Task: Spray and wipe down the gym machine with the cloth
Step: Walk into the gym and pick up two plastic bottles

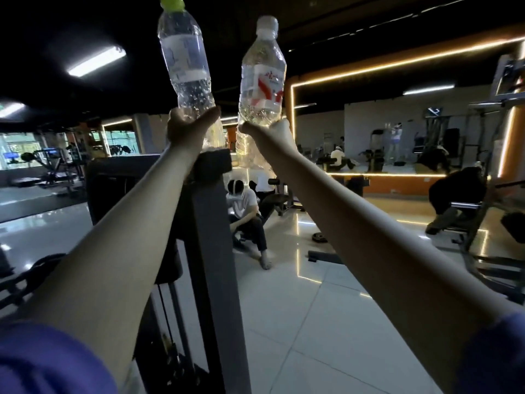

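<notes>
Both my arms reach up and forward. My left hand (187,123) grips the lower part of a clear plastic bottle with a green cap (184,61), held upright above the top of the dark gym machine (210,217). My right hand (267,132) grips a second clear bottle with a white cap and a red-and-white label (262,78), just right of the first. Both bottle bottoms sit near the machine's black top block (216,163). No cloth is in view.
A person (247,211) sits on a bench just behind the machine. Another person (454,194) bends over equipment at the right. A weight plate (319,237) lies on the glossy tiled floor. Exercise machines stand at the far left, and a mirror wall runs along the back.
</notes>
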The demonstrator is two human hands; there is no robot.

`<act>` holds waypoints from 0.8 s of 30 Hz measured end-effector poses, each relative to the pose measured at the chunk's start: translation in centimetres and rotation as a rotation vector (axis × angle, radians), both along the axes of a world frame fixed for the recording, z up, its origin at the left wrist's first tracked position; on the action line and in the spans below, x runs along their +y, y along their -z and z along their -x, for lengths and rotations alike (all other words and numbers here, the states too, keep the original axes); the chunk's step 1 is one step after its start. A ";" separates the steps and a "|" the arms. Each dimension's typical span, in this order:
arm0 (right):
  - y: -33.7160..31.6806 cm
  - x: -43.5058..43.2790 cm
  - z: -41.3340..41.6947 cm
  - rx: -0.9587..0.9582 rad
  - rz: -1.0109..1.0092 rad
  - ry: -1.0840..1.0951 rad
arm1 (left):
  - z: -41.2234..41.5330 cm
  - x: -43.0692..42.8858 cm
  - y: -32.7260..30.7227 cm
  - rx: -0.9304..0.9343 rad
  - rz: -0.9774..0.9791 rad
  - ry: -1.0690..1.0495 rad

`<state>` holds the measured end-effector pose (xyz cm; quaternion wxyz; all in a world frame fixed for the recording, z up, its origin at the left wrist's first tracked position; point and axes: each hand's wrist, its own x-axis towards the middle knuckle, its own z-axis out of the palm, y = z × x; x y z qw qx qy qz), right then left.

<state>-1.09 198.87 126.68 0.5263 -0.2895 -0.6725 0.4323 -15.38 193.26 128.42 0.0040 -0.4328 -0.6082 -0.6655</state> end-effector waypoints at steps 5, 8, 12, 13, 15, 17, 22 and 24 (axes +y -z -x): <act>6.3 -0.8 -9.2 -0.080 0.147 -0.135 | -8.9 -1.7 5.7 -0.072 0.066 0.057; 10.0 -2.1 -13.3 -0.060 0.254 -0.173 | -13.7 -2.5 11.0 -0.206 0.177 0.101; 14.5 -4.6 -17.5 -0.028 0.365 -0.226 | -18.3 -4.9 16.7 -0.347 0.276 0.063; 15.4 -5.4 -18.4 -0.032 0.396 -0.231 | -19.2 -5.8 17.8 -0.356 0.292 0.059; 17.0 -6.9 -20.0 -0.047 0.450 -0.253 | -20.8 -7.8 19.3 -0.396 0.303 0.090; 18.8 -8.5 -21.0 -0.081 0.494 -0.269 | -22.3 -10.1 20.8 -0.429 0.321 0.111; 24.9 -15.1 -23.4 -0.157 0.587 -0.288 | -25.3 -18.2 26.9 -0.498 0.427 0.126; 28.4 -18.6 -24.6 -0.181 0.676 -0.295 | -26.3 -22.0 30.5 -0.531 0.486 0.120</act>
